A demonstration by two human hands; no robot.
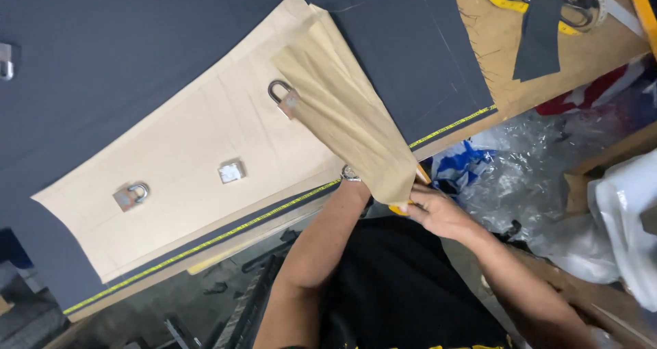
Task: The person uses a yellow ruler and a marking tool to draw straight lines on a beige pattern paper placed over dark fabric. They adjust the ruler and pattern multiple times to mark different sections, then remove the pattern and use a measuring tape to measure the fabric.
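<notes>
A large tan paper pattern [185, 157] lies on dark fabric [96, 61] spread over the table. Three metal weights rest on it: one with a ring at the left [131, 195], a small square one in the middle [231, 172] and one with a ring near the top [282, 97]. A folded tan paper piece [349, 120] is lifted off the table. My right hand [438, 211] grips its lower end together with something yellow. My left hand is hidden behind this paper; only my forearm [321, 239] and a wristwatch [350, 174] show.
A yellow tape line [226, 231] runs along the fabric's near edge. At the top right lie a dark fabric scrap [540, 34], scissors with yellow handles [575, 10] and a measuring tape on the wooden table. Clear plastic bags [534, 164] and white material pile at the right.
</notes>
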